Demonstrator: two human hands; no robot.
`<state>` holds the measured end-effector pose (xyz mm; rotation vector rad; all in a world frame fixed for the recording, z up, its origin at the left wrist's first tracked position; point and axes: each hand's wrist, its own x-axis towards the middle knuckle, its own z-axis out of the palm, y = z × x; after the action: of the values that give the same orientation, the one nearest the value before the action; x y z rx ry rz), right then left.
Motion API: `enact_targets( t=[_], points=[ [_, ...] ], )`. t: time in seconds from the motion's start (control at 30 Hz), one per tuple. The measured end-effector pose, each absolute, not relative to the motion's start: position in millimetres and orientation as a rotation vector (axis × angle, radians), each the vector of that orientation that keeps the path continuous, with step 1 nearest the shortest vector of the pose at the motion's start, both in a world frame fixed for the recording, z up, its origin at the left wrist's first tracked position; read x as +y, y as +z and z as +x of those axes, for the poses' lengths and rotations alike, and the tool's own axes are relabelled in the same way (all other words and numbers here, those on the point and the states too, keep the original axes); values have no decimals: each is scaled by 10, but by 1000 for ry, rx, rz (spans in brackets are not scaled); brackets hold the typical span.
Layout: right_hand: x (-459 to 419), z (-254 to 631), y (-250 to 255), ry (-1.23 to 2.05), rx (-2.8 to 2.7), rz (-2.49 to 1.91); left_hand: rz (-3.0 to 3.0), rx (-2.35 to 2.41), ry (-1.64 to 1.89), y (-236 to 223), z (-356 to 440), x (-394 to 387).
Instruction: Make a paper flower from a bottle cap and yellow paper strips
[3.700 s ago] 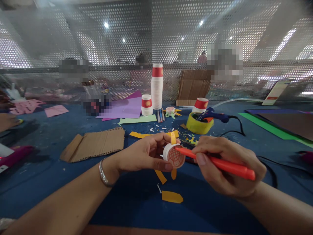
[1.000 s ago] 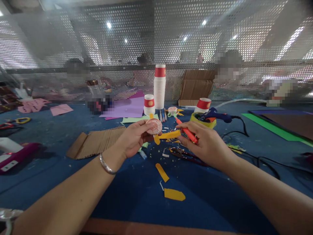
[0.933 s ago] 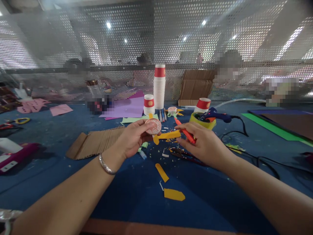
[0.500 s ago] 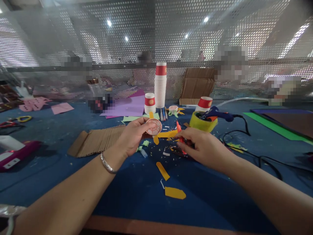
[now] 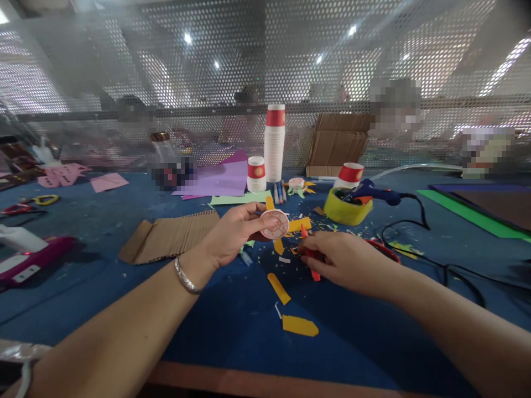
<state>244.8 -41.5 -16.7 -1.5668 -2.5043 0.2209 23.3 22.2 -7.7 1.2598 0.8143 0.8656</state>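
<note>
Left hand (image 5: 236, 235): thumb on the face and fingers behind, clamped on a round white disc.
Disc (image 5: 280, 225): held up over the blue table (image 5: 224, 337), its face with red lines turned to the viewer; one yellow tab (image 5: 269, 203) stands out at the top, another (image 5: 279, 246) hangs below.
Right hand (image 5: 346, 257): to the right of the disc and apart from it, thumb and fingers closed on a red marker.
Marker (image 5: 316, 273): between the right fingertips, one end pointing away from the person, the middle partly covered by the hand.
Yellow paper: a strip (image 5: 300, 224) lies behind the disc; two cut pieces (image 5: 279, 288) (image 5: 300, 325) lie nearer the person.
Left side: a piece of corrugated cardboard (image 5: 176, 236) lies flat beside the left hand.
Behind: a tall stack of paper cups (image 5: 274, 149) stands beside a shorter stack (image 5: 256, 176).
Right side: a blue glue gun (image 5: 375, 192) rests on a yellow tape roll (image 5: 346, 213).
</note>
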Motion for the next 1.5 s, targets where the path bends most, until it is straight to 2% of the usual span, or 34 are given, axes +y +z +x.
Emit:
enact_targets(
  t=[0.2, 0.47, 1.33, 1.5],
  points=[
    [-416, 2431, -159, 255, -2490, -1550, 1241, 792, 831, -68, 242, 206],
    [-403, 2475, -174, 178, -2441, -1472, 1360, 740, 558, -76, 183, 211],
    [-417, 2485, -137, 212, -2635, -1341, 1273, 893, 773, -47, 180, 260],
    [-441, 2468, -131, 204, -2673, -1300, 1159, 864, 994, -58, 197, 321]
  ],
)
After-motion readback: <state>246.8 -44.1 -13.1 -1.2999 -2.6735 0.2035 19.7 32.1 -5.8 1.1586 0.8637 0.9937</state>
